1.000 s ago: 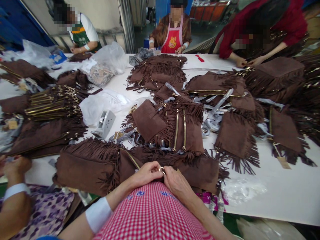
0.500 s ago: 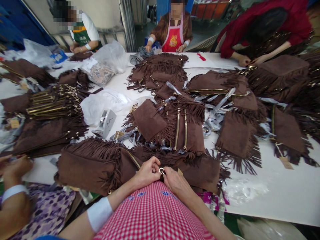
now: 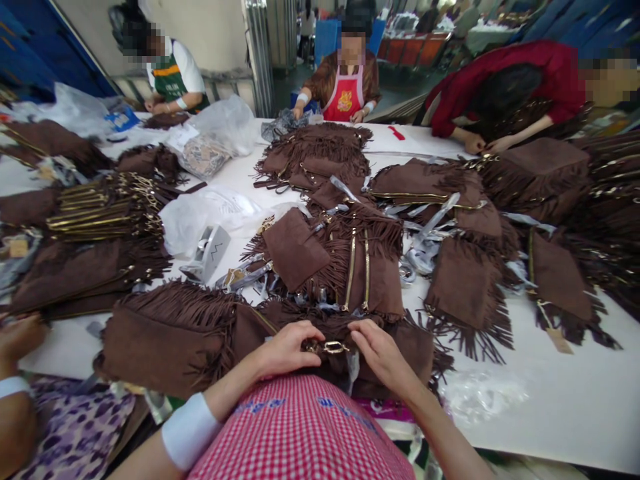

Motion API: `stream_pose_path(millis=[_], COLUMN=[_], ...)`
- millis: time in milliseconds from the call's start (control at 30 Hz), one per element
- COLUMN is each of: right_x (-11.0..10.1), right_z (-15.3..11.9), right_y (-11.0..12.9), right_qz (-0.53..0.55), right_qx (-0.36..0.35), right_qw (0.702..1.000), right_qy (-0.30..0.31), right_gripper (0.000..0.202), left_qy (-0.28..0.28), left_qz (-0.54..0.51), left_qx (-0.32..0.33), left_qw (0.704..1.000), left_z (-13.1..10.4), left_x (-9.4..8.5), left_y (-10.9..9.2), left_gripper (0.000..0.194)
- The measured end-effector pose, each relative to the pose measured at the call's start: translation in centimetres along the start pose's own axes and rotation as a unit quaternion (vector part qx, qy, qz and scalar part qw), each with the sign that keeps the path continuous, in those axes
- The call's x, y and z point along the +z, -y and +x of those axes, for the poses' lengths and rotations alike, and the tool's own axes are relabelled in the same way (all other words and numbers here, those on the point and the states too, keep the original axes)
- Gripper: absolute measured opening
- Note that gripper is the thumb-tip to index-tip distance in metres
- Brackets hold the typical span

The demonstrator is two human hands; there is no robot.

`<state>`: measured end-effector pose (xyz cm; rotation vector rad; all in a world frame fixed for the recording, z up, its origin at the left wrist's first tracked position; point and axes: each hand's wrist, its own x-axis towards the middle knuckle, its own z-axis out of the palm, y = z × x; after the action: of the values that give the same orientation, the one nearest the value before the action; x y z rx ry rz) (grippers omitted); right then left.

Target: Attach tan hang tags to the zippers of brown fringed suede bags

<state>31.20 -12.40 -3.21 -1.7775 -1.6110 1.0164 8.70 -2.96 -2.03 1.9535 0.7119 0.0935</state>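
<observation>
Your left hand (image 3: 287, 348) and your right hand (image 3: 380, 350) have drawn apart since half a second ago, when their fingers met at a small metal ring at the lower centre of the frame. Between them now lies a gold-coloured, elongated metal clasp (image 3: 335, 347), over a dark brown, suede-like fringed bag (image 3: 413, 347) that stretches across the lower centre in front of you. Your left thumb and forefinger stand apart, with more gold-coloured metal showing in the gap; you have no clear grip there. Your right fingers curve over the bag's upper part, but I cannot tell whether they pinch it. Beneath the clasp hangs a strip of clear plastic (image 3: 353, 370).

Your red-and-white checked apron (image 3: 310, 427) fills the bottom centre. Just above your hands, at mid-frame, lies a brown fringed bag with two gold zips (image 3: 384, 280). Left of it, a white-and-grey angular object (image 3: 214, 250) stands on the white table (image 3: 555, 407). Crumpled clear plastic (image 3: 483, 397) lies at the lower right. A co-worker's hand (image 3: 23, 340) shows at the left edge.
</observation>
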Motion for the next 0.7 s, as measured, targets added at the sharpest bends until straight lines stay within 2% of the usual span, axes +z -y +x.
stream_pose_path(millis=[67,133,233,300,367,433,500,533,600,700], right_x=[0.1,0.6,1.4,1.7,1.5,1.0,0.6,0.4,0.3,0.9], right_z=[0.0,-0.3,-0.7,-0.9,-1.0,-1.0,-1.0,-0.9,-0.9,-0.9], right_y=[0.0,0.3,0.9,1.3,1.6,2.1,2.8,3.1,3.7,4.0], right_qz=[0.000,0.019,0.073,0.156,0.298,0.446,0.538,0.560,0.573,0.567], right_qx=[-0.019,-0.035,-0.036,-0.009,0.050,0.109,0.140,0.145,0.146,0.130], right_qw=[1.000,0.999,0.997,0.987,0.953,0.888,0.830,0.814,0.804,0.811], right_qy=[0.016,0.035,0.006,-0.020,-0.025,-0.029,-0.047,-0.058,-0.067,-0.063], right_gripper=[0.022,0.023,0.023,0.018,0.015,0.019,0.027,0.030,0.033,0.031], left_qy=[0.024,0.026,0.027,0.015,0.001,-0.001,-0.007,-0.013,-0.022,-0.021], left_qz=[0.023,0.056,0.101,0.140,0.191,0.231,0.235,0.224,0.182,0.111], left_qx=[-0.018,-0.027,-0.051,-0.064,-0.056,-0.033,0.005,0.028,0.081,0.119], left_qw=[0.999,0.998,0.993,0.988,0.980,0.972,0.972,0.974,0.980,0.987], left_z=[-0.3,-0.7,-0.7,-0.3,0.2,0.8,1.2,1.4,1.8,2.1], left_x=[-0.6,-0.7,-0.5,-0.2,-0.1,-0.3,-0.6,-0.8,-1.0,-0.7], left_y=[0.0,-0.1,-0.6,-0.9,-1.2,-1.3,-1.6,-1.9,-2.7,-4.1], left_gripper=[0.035,0.033,0.025,0.022,0.021,0.022,0.029,0.034,0.039,0.027])
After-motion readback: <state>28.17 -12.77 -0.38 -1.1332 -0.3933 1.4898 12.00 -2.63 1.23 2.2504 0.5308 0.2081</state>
